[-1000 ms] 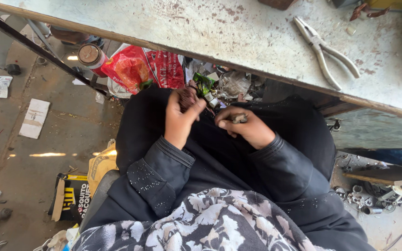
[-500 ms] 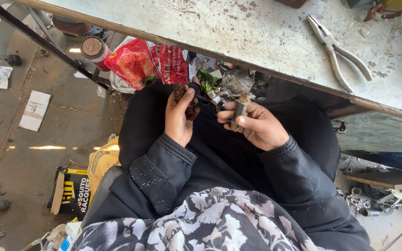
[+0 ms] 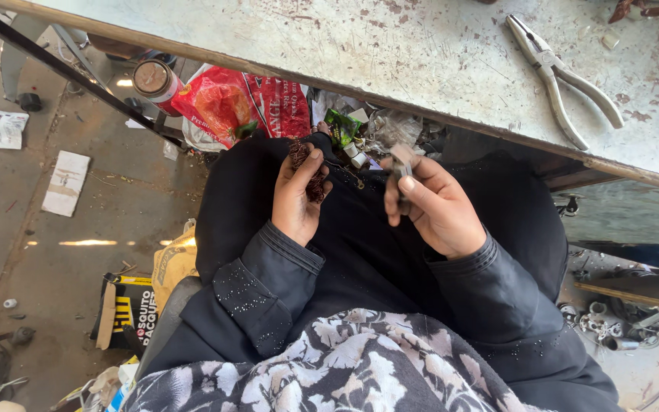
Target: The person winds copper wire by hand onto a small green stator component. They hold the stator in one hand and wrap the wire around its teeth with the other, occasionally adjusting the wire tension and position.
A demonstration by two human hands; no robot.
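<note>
My left hand (image 3: 297,200) is closed around a dark brown, tangled bundle of thin wire (image 3: 304,164), held over my black-clad lap. My right hand (image 3: 438,207) pinches a small grey metal piece (image 3: 401,164) upright between thumb and fingers. A thin strand of wire (image 3: 351,176) runs between the two hands, which are a short way apart. Both hands sit just below the edge of the worn grey workbench (image 3: 390,61).
Metal pliers (image 3: 558,80) lie on the bench at the right. Under the bench are red plastic bags (image 3: 245,103), a round tin (image 3: 154,78) and small scraps. A black rod (image 3: 70,76) slants at the left. Papers and a dark box (image 3: 127,309) lie on the floor; metal parts (image 3: 612,320) at the right.
My hands have drawn apart. The right hand has lifted the grey piece and turned it upright, while the left hand keeps the wire bundle.
</note>
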